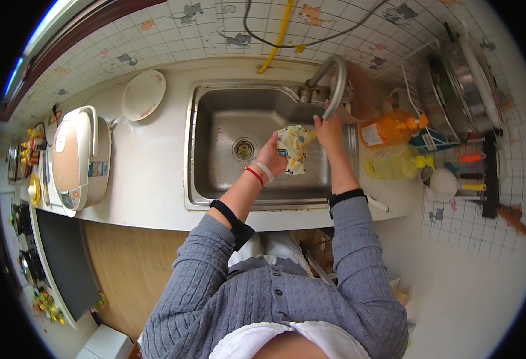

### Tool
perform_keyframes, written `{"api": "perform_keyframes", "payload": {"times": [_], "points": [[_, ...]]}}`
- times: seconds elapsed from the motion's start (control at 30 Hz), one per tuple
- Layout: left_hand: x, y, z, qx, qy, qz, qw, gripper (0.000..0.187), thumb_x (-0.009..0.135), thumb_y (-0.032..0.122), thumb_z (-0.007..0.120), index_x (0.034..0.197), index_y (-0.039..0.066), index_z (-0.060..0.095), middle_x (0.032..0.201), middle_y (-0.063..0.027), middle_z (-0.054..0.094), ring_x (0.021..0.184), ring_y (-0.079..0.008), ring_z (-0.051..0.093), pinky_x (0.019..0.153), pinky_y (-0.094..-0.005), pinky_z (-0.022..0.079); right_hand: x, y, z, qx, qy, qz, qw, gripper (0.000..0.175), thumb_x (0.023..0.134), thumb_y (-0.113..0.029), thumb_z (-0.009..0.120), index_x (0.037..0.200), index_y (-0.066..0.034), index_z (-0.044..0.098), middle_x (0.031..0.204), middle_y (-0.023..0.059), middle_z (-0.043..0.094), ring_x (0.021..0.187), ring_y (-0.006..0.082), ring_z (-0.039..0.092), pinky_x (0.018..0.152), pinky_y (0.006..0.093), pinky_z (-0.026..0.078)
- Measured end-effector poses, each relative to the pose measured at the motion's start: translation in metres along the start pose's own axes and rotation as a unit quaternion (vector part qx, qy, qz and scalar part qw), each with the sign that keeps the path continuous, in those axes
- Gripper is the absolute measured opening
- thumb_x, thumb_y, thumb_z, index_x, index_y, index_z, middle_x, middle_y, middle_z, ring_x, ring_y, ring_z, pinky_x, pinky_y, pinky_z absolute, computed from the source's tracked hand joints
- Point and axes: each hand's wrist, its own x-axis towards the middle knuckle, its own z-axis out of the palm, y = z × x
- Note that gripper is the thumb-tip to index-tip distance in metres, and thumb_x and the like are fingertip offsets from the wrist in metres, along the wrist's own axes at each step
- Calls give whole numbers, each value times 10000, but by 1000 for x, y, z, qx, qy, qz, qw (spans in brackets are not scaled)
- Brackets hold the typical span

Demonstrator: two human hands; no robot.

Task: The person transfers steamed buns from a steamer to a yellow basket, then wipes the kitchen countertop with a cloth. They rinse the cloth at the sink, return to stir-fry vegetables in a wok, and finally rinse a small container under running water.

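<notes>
Over the stainless steel sink [263,186], my left hand [272,157] grips the left side of a patterned yellow and white cloth [295,146]. My right hand [329,130] is at the cloth's upper right corner, just below the curved spout of the faucet [341,83]; its fingers are partly hidden, and whether they pinch the cloth or touch the spout cannot be told. The cloth hangs loosely between the hands. Left of it, the drain strainer [244,149] has some green bits in it.
A rice cooker [76,157] and a floral plate [144,95] are left of the sink. An orange pump bottle [382,130] and a yellow one [391,162] stand on the right, beside a white wire rack [410,92] with metal pans. A pink container [357,96] sits behind the faucet.
</notes>
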Motion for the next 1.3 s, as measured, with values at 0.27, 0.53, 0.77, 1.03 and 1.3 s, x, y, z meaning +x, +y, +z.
{"api": "perform_keyframes", "payload": {"times": [0.27,0.53,0.77,1.03,1.3], "points": [[49,-10,-34,-33,74,45,996,493,1026,420,407,1344,52,484,1361,-114,547,1269,-314,493,1128,-462,320,-22,9,19,178,-92,127,972,351,959,-224,573,1250,-29,558,1134,168,641,1081,288,619,888,379,480],[80,-44,-43,129,232,123,956,424,1012,452,432,1236,119,570,1205,-65,619,1035,-238,610,905,-380,485,-83,17,63,655,-241,423,578,370,1018,-287,461,1289,-60,569,1273,80,607,1146,181,560,967,318,438],[101,-31,-69,12,190,173,966,406,933,573,510,941,188,639,904,-6,662,832,-192,631,782,-346,505,-85,-21,60,586,-105,263,759,252,976,-221,586,1042,9,664,1060,92,696,1001,165,623,915,298,471],[104,-41,-74,61,185,173,965,453,1003,527,394,1112,144,609,1037,-46,638,875,-202,630,813,-339,514,-91,-8,56,362,-77,16,929,177,964,-180,569,992,-54,690,1064,111,696,1088,278,612,970,362,442],[111,-50,-65,-75,195,154,966,441,1010,531,382,1007,135,575,1001,-29,627,939,-218,582,849,-346,497,-82,12,51,527,-177,156,817,339,1016,-272,495,829,-23,632,893,78,679,882,175,607,842,315,462]]}}
